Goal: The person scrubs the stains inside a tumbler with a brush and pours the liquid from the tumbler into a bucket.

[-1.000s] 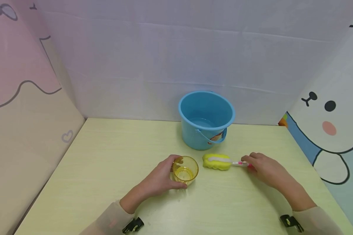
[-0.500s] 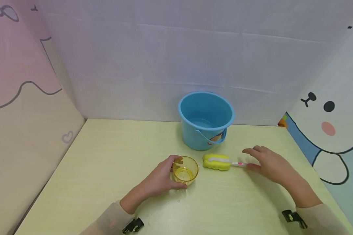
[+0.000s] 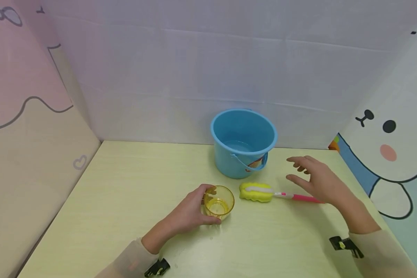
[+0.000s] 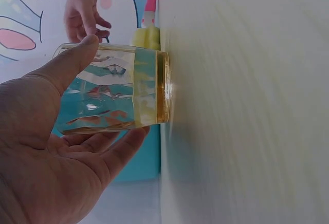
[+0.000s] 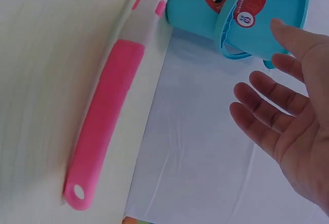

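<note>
A yellow transparent cup [image 3: 219, 208] stands upright on the table, and my left hand [image 3: 192, 210] grips its side; in the left wrist view the thumb and fingers of that hand [image 4: 67, 126] lie around the cup [image 4: 110, 93]. To the cup's right lies a brush with a yellow sponge head [image 3: 256, 192] and a pink handle [image 3: 305, 198]. My right hand [image 3: 321, 180] is raised above the handle, fingers apart, holding nothing. The right wrist view shows that hand [image 5: 293, 111] clear of the pink handle [image 5: 105, 121].
Behind the cup and brush stands a blue bucket [image 3: 241, 162] near the back wall [image 3: 153, 77], its handle hanging down at the front right. The pale yellow table [image 3: 125, 185] has printed cloth walls on the left and right.
My right hand has let go of the brush handle and moved up and away, uncovering the pink part. The left hand and the cup have stayed where they were.
</note>
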Available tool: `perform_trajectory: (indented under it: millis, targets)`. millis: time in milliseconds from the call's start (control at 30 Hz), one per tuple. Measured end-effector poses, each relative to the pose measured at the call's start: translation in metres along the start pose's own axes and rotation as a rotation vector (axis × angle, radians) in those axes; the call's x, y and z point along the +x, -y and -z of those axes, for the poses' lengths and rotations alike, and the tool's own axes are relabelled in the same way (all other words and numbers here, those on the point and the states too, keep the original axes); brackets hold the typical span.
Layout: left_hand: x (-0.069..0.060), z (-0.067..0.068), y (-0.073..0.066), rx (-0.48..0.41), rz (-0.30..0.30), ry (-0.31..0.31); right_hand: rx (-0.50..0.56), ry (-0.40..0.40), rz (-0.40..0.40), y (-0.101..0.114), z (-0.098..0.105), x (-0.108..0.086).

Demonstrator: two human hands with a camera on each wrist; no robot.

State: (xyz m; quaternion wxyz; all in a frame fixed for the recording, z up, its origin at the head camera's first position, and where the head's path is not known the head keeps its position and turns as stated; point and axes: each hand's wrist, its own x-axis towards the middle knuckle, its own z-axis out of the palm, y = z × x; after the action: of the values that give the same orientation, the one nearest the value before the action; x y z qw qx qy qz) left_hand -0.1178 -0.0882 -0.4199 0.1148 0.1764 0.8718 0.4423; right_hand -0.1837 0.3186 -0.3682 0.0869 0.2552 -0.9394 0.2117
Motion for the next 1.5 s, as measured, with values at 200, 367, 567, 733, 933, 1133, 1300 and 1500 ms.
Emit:
perform_trajectory:
  millis: [200, 367, 567, 733, 933, 1133, 1300, 1500]
  targets:
    - [0.000, 0.000, 0.001, -0.002, -0.002, -0.001, 0.054, -0.077, -0.003, 0.005, 0.006, 0.015]
    - [0.001, -0.001, 0.001, 0.003, 0.000, 0.000, 0.126, -0.116, -0.034, 0.008, 0.011, 0.026]
    - [0.000, 0.000, 0.001, 0.002, 0.003, 0.004, 0.189, -0.132, -0.118, 0.012, 0.019, 0.039]
    - [0.000, 0.000, 0.001, 0.003, 0.006, 0.004, 0.245, -0.111, -0.191, 0.014, 0.023, 0.052]
    - [0.000, 0.001, 0.001, 0.005, 0.003, 0.004, 0.370, -0.065, -0.289, 0.015, 0.027, 0.068]
    - [0.000, 0.000, 0.002, 0.009, 0.002, 0.004, 0.528, -0.027, -0.370, 0.014, 0.029, 0.086]
    - [0.000, -0.001, 0.002, 0.006, 0.002, 0.003, 0.653, 0.021, -0.433, 0.014, 0.031, 0.098]
    - [0.000, 0.000, 0.001, 0.010, -0.001, 0.002, 0.754, 0.077, -0.473, 0.012, 0.031, 0.111]
